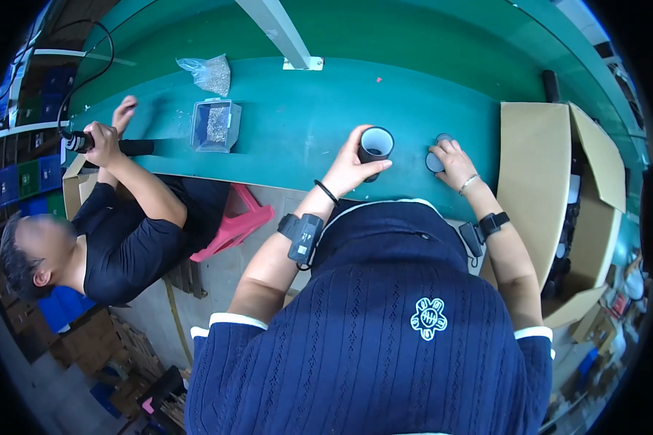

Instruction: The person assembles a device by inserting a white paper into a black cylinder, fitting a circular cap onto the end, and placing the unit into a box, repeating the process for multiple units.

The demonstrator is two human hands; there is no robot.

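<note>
My left hand (350, 165) is wrapped round a black cup-like cylinder (376, 154) with a pale inside, its open mouth facing up, over the green worktop (312, 116). To the right of it, my right hand (454, 164) is closed on a small round grey lid-like disc (434, 162) at the worktop. A second round dark piece (443, 137) shows just beyond the fingertips; whether the hand touches it I cannot tell.
At right stands a tall open cardboard box (533, 167) with dark items inside. Farther left are a bin of small metal parts (232, 138) and a clear bag of similar parts (214, 74). A co-worker (138, 239) grips a corded black tool (78, 141); a metal post (279, 32) rises behind.
</note>
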